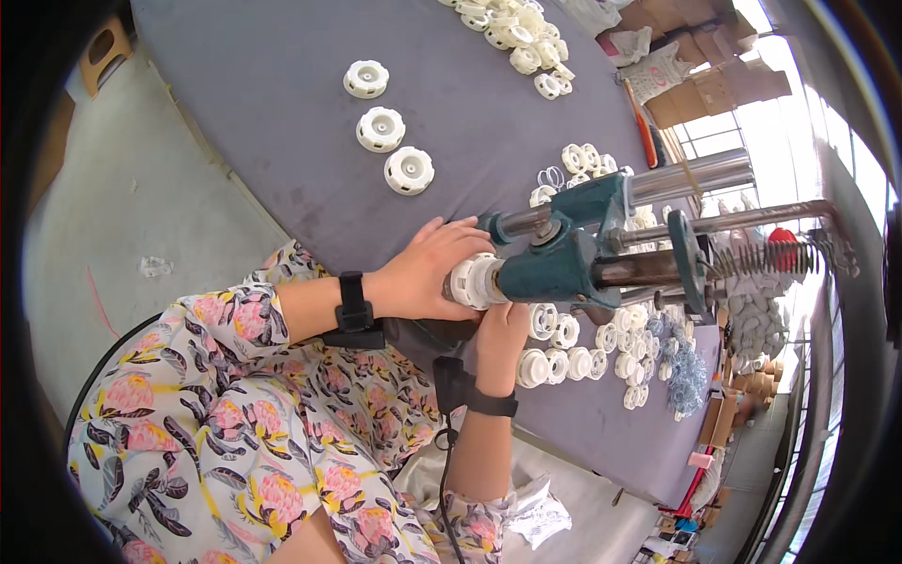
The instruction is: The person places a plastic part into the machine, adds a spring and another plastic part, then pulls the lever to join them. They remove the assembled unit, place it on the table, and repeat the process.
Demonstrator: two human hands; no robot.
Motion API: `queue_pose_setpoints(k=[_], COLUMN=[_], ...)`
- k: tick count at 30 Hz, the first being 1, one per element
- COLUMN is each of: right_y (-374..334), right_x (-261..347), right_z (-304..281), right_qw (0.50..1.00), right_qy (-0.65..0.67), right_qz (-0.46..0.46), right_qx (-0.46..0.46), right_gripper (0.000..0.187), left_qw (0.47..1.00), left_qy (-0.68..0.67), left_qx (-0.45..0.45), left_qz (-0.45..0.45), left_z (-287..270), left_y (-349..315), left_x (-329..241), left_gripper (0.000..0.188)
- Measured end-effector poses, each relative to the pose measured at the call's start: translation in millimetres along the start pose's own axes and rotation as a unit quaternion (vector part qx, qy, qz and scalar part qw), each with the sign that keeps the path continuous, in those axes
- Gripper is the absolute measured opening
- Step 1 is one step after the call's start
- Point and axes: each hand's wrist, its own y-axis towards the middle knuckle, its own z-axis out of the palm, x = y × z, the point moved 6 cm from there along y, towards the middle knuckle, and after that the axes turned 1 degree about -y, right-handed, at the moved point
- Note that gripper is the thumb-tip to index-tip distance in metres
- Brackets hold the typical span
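Observation:
A white round plastic part (470,282) sits under the ram of a green hand press (550,273). My left hand (427,273) is wrapped round the part's left side, fingers curled over its top. Close by on the lower right, my right hand (503,340) has its fingers bent together against the edge of the same part. What those fingertips grip, if anything, is hidden. The press's steel ram and shaft run off to the right. Beyond my left hand, three white round caps (410,170) lie in a row.
White rings (554,367) stand in rows right of my right hand. A pile of white parts (521,33) lies at the far edge of the grey table (282,103). Blue tangled strands (684,376) rest at the right. The press has a coil spring (766,258) and a bent rod.

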Motion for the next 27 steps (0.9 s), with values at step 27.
queue_pose_setpoints(k=[27], right_y=[-14], right_x=[77], right_z=[-140], right_qw=[0.930], right_qy=[0.203], right_qz=[-0.120], right_qx=[-0.282], right_gripper=[0.047], left_qw=[0.976], left_qy=[0.006], left_qx=[0.205], left_qz=[0.079], left_z=[1], left_y=[27], left_x=[1], left_gripper=[0.078])
